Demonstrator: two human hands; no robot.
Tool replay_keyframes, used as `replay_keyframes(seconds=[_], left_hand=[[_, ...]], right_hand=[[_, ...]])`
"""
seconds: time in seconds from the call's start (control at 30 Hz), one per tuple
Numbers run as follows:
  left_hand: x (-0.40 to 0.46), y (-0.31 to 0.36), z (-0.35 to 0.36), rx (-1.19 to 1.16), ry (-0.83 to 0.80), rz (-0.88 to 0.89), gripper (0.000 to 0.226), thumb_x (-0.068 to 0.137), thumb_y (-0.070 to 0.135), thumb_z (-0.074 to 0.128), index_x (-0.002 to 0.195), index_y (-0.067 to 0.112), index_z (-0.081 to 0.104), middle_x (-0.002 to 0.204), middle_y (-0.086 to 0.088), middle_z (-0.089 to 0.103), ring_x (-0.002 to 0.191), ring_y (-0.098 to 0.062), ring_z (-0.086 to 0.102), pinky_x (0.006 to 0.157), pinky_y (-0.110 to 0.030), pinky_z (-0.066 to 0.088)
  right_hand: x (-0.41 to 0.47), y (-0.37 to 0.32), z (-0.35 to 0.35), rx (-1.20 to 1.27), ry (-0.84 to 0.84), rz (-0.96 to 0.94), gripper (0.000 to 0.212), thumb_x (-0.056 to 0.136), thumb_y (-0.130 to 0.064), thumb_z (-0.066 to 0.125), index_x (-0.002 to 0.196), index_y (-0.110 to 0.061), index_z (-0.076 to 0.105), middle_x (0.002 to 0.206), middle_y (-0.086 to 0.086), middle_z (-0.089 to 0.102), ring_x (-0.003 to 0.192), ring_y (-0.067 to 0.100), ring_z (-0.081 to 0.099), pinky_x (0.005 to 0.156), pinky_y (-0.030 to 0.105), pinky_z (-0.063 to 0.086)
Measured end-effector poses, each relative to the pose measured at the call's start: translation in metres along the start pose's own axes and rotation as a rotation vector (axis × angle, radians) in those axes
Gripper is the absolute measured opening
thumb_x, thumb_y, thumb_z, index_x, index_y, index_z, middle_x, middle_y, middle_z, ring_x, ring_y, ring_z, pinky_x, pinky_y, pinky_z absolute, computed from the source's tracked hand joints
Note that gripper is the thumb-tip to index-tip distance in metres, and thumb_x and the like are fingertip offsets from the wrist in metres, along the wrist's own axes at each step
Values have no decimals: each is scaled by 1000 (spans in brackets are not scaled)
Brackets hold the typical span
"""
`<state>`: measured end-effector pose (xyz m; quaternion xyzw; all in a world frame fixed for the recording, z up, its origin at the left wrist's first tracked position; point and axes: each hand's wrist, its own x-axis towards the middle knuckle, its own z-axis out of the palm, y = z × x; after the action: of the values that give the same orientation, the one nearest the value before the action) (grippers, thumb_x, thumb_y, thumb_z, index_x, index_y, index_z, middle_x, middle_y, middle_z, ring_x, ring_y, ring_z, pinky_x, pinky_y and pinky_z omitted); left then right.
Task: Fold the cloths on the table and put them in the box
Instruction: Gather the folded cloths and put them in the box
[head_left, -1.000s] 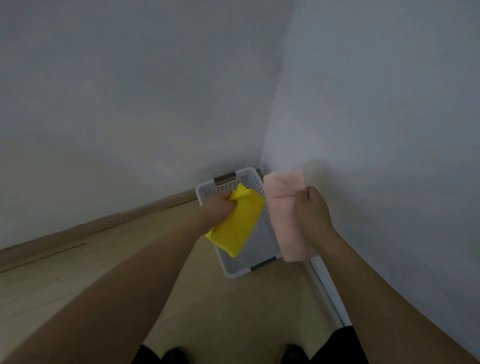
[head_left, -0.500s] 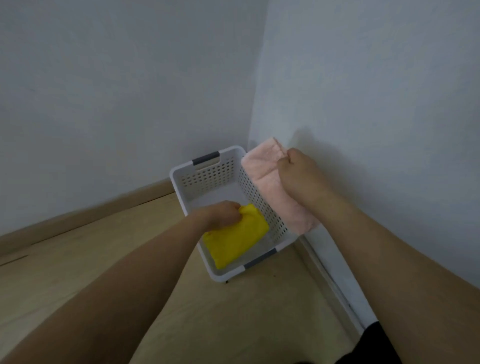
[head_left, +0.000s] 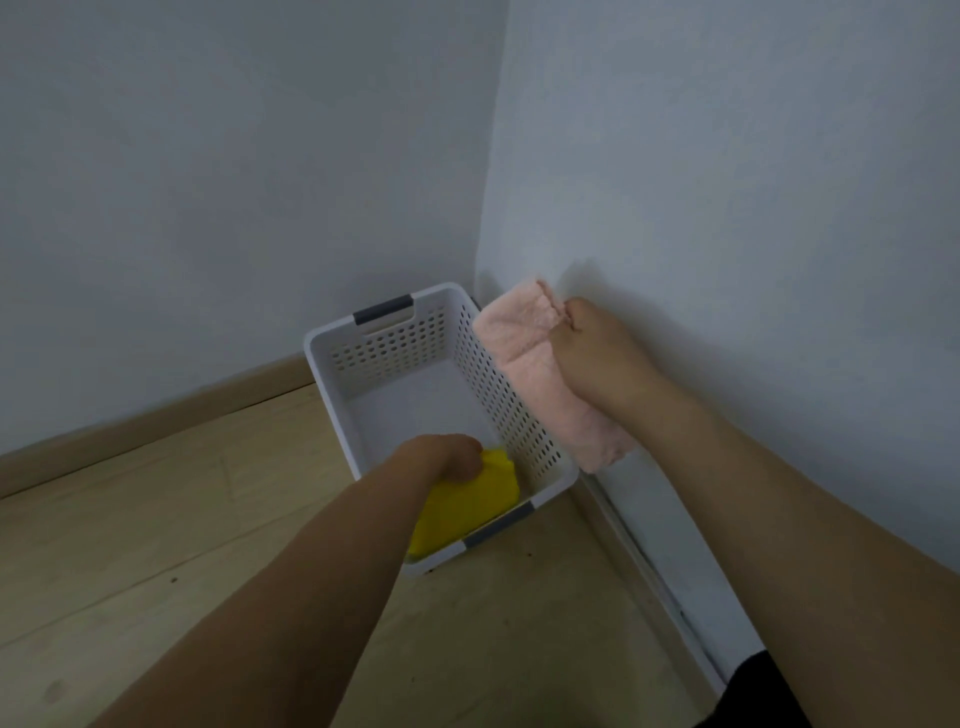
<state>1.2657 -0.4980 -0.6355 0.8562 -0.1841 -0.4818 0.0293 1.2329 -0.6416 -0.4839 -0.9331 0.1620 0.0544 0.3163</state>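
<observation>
The left hand (head_left: 447, 457) reaches down into the white basket (head_left: 332, 353), its fingers curled over the far end of a folded yellow cloth (head_left: 467, 504); the knuckles face up and the fingertips press into the fabric, so the hand grips the cloth rather than merely lying on it; whether the thumb is tucked beneath cannot be told, since the hand itself hides it; the yellow cloth lies inside the basket at its near end, close against the near wall and the grey handle (head_left: 498, 525) there, with part of it hidden behind the left forearm; the rest of the basket floor, toward the far wall with its own grey handle (head_left: 383, 310), shows bare white

The right hand (head_left: 597, 358) is held up beside the basket, outside its right wall and close to the wall of the room (head_left: 727, 208); its fingers are closed tightly round a folded pink cloth (head_left: 524, 338), the back of the hand turned toward the camera; the pink cloth sticks out beyond the fist at the top and hangs down below the wrist, its lower end level with the basket's near right corner; it is outside the basket, just beside the perforated side wall, and whether it touches that wall cannot be told

The two hands are well apart, each clamped on its own cloth; the basket stands on a pale wooden floor (head_left: 156, 519) in the corner of the room
</observation>
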Motion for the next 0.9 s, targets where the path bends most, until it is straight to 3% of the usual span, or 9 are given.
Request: replay_keyframes(seconds=[0.2,0.33,0.47,0.7,0.8,0.9], left_hand=[[14,3,28,3,44,10,51,103,20,28,152,10,19,157,-14,23,141,-31,29,114,-41,26],[17,1,40,33,146,-28,51,101,20,30,148,6,18,147,-21,26,134,-42,28,110,-51,29],[17,-5,39,49,138,-42,55,100,27,31,149,8,16,149,-18,27,134,-39,28,111,-52,28],[-28,-37,-14,636,372,-58,49,98,33,37,145,17,36,149,-12,34,138,-32,28,116,-56,9],[-67,-51,-42,924,497,-43,41,99,32,37,136,19,50,142,-10,43,135,-32,32,117,-57,2],[-92,-69,-60,937,591,-69,42,98,27,32,134,17,52,141,-12,45,134,-32,33,118,-56,2]], right_hand=[[4,14,10,-34,-106,-12,11,95,-13,35,91,-14,46,82,-1,48,77,19,49,54,29,32],[7,10,12,-25,-111,-45,10,96,-12,36,94,-15,45,81,-2,47,73,15,47,53,28,30],[7,13,14,-31,-127,-42,9,95,-12,36,94,-15,44,83,-1,47,72,13,46,52,29,28],[12,14,20,-7,-152,-32,15,97,-16,35,97,-12,50,97,9,55,86,24,52,57,28,34],[15,-9,27,-43,-211,-104,30,102,-26,32,110,-12,57,113,13,59,102,27,55,69,29,37],[27,-37,47,-229,-361,-186,36,102,-26,33,122,-8,57,132,14,56,115,28,54,82,30,39]])
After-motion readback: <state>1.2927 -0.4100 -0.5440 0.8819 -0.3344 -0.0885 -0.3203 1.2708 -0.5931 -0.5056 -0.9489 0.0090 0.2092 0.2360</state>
